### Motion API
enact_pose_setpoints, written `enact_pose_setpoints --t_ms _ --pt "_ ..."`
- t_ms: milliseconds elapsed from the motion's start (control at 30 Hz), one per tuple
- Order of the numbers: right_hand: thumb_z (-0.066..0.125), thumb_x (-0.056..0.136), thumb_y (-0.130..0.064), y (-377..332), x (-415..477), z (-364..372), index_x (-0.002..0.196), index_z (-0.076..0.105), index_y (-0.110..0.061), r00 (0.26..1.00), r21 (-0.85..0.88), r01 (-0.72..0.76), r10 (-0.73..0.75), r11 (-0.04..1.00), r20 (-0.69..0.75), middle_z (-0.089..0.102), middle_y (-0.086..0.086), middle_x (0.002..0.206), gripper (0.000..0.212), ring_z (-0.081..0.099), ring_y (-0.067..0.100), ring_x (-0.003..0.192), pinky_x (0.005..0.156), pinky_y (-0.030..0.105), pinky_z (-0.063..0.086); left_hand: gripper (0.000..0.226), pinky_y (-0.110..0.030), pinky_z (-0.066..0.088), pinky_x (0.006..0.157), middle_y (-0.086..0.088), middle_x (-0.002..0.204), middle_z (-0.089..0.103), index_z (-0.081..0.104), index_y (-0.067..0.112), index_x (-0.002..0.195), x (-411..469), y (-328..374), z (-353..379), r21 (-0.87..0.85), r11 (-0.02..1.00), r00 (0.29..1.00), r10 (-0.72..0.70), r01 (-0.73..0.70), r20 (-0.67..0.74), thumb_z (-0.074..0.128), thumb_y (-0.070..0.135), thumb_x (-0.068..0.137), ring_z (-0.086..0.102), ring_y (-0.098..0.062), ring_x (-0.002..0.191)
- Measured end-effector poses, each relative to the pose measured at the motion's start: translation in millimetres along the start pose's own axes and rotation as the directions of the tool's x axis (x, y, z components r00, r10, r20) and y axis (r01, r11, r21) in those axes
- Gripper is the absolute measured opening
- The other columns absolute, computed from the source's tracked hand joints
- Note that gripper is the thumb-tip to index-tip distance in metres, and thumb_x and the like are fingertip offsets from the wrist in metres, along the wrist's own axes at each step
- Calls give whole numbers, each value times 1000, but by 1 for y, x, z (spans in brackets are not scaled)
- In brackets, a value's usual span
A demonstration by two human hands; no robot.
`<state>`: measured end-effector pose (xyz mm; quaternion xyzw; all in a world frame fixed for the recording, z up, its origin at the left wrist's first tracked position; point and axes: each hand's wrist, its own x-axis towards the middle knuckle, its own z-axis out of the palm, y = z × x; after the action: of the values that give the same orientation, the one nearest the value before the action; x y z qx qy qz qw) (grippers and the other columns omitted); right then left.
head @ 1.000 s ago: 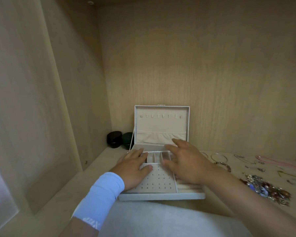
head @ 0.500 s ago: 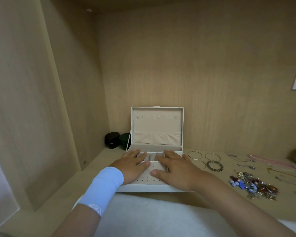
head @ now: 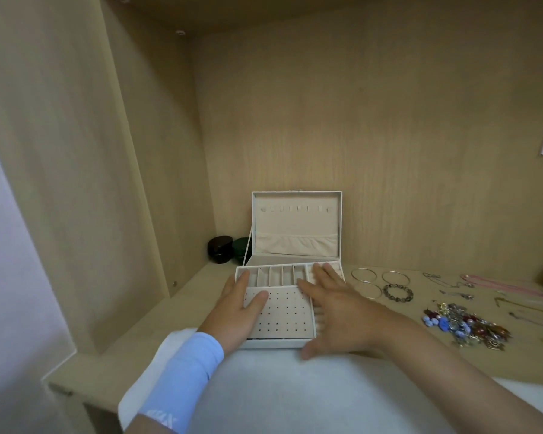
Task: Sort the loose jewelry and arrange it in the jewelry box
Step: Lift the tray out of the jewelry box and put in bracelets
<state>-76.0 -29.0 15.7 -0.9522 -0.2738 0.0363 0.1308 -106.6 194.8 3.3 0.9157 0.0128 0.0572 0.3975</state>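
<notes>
Jewelry box (head: 296, 223) stood open on shelf (head: 201, 296), lid upright. Left hand (head: 239, 311) and right hand (head: 336, 311) lay flat on its tray (head: 282, 311), fingers (head: 326, 274) straight and apart, gripping nothing. Loose jewelry (head: 464, 327) lay at box's 3 o'clock.

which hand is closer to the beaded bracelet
Right. The right hand lies flat on the right side of the jewelry box, the beaded bracelet just to its right; the left hand rests on the box's left side, farther away.
</notes>
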Motion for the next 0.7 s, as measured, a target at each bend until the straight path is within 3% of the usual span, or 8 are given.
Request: enact_pose_setpoints --t_ms 100,200,333,433,700 --pt "77 67 -66 -9 -20 0 160 7 -32 996 18 26 -24 1000 -81 -11 -1 168 121 -20 12 152 126 46 9 67 -26 14 116 12 164 5 15 39 154 -18 1 -4 -12 999 999 36 -36 -11 44 55 97 11 -8 150" --pt "73 70 -67 -22 -49 -1 159 10 -35 994 -3 19 -20 1000 -106 -7 -4 168 114 -15 10 153 126 44 11 74 -38 18 121 13 163 7 16 48 150 -40 1 -4 17 999 999 34 -35 32 43 72 85 12 -11 150" --pt "68 73 -69 -31 -87 9 158 12 -38 998 2 -8 8 1000 -61 -9 -5 168 107 -16 9 152 126 40 8 71 -34 12 119 11 164 3 14 48 152 -71 3 7 116 993 990 -9 -8 141 42 69 90 1 -9 151" --pt "67 73 -71 -28 -109 23 158 14 -39 999 30 -18 19 999 -41 -8 -5 168 105 -17 7 152 126 43 9 68 -33 15 118 9 164 8 17 45 152 -89 4 20 165 986 984 -7 -22 177 41 67 92 8 -11 150" --pt "64 75 -76 -17 -120 39 158 13 -40 998 94 -32 26 995 59 -3 -6 168 104 -11 8 153 126 46 8 76 -39 8 121 4 165 -4 11 35 155 -90 13 36 394 918 983 -41 -34 181 33 70 92 -6 -16 151"
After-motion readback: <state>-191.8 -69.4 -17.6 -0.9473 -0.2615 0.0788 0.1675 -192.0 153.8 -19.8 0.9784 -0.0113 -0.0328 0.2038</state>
